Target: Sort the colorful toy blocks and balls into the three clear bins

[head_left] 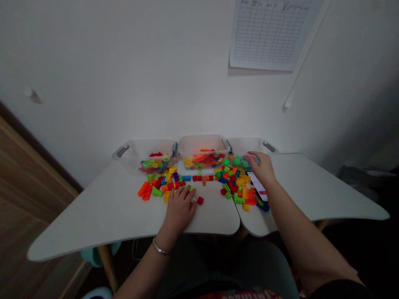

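Note:
My left hand (pixel 180 209) lies palm down at the near edge of the left block pile, fingers spread over yellow and green building blocks. A small red block (pixel 200 200) rests just right of its fingertips. My right hand (pixel 263 168) reaches to the front of the right clear bin (pixel 246 143), finger and thumb stretched out apart at its rim; no held piece can be made out. Inside that bin are green balls (pixel 237 161) and pinkish pieces. Beneath my right wrist lies a phone (pixel 258 185) with a lit screen, beside the right block pile (pixel 241 185).
A left clear bin (pixel 134 147) and a middle clear bin (pixel 202 143) hold colourful pieces against the wall. A row of red and blue blocks (pixel 202 178) lies before the middle bin. Two white tabletops (pixel 215 220) meet near the right pile. A printed sheet (pixel 269 35) hangs above.

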{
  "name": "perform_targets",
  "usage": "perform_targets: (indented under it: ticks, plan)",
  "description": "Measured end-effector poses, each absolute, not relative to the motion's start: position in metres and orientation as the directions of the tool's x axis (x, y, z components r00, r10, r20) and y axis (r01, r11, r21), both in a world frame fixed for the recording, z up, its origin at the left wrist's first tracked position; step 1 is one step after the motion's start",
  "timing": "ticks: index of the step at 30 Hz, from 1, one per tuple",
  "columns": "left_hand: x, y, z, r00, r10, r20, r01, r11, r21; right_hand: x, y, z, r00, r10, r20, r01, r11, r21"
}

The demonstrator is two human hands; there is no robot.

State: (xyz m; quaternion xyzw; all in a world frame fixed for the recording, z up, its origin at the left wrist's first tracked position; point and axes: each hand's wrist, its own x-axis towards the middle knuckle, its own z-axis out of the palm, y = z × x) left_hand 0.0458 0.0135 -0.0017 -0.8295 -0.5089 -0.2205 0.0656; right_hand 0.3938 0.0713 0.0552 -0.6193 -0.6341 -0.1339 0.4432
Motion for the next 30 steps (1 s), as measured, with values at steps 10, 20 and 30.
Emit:
perform_targets:
  ticks: [10,20,30]
  plan:
    - [0.045,0.014,-0.004,0.388,0.799,0.460,0.866,-0.486,0.114,0.387,-0.029,-0.012,0.113,0.762,0.638,0.965,0.070,-0.254]
    - [0.044,0.013,-0.005,0.393,0.787,0.476,0.861,-0.497,0.112,0.404,-0.055,-0.032,-0.008,0.855,0.518,0.954,0.162,-0.253]
    - [0.045,0.013,-0.004,0.390,0.799,0.457,0.865,-0.488,0.117,0.392,-0.047,-0.037,0.020,0.839,0.543,0.953,0.149,-0.265]
